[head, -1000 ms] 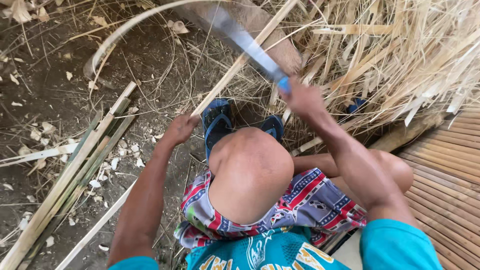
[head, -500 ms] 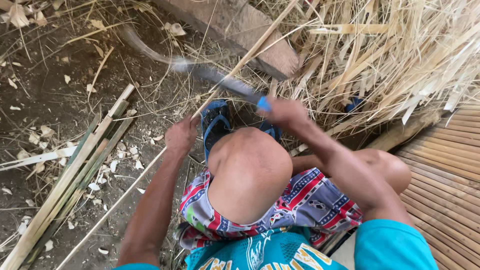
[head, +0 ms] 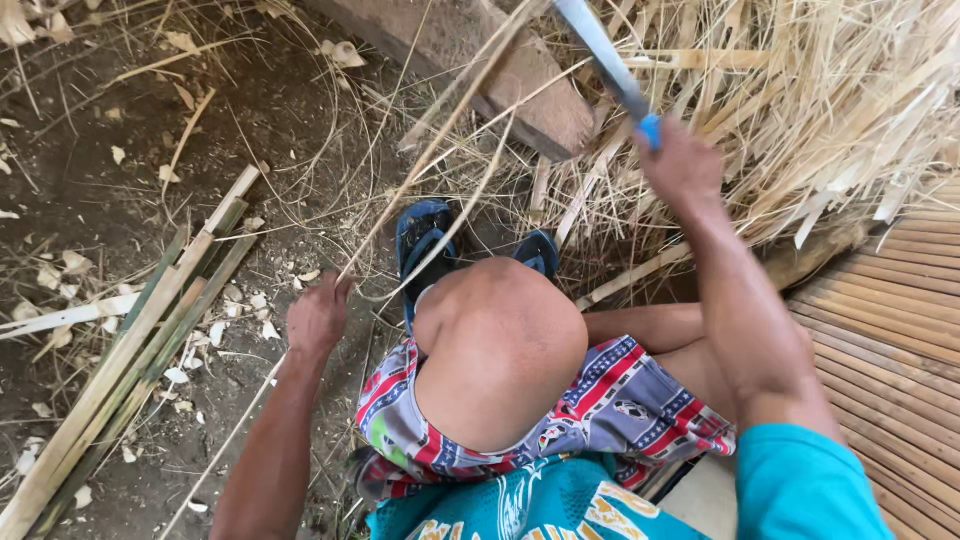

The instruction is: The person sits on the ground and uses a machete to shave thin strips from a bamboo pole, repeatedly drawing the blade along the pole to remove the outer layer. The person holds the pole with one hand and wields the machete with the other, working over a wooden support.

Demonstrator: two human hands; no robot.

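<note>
Bamboo strip (head: 440, 135), thin, slanting over dirt ground, lower part closed in left hand (head: 318, 318), right hand (head: 682, 170) raised, grip closed around blue-handled blade (head: 605, 55), split bamboo bundle (head: 130, 350) lying left, straw-like heap (head: 800, 110) right

Your right hand (head: 683, 165) is up high, fist closed round the blue handle of a long knife (head: 600, 48), blade slanting toward the top edge. Your left hand (head: 318, 316) sits low by the dirt, gripping a thin bamboo strip (head: 440, 135) that runs up past your knee (head: 500, 330) toward the wood block (head: 480, 60). Blue sandals (head: 425, 240) peek out beyond the knee. Split bamboo slats (head: 140, 340) lie on the left; a heap of pale shavings (head: 830, 110) fills the right, above a woven mat (head: 900, 330).
</note>
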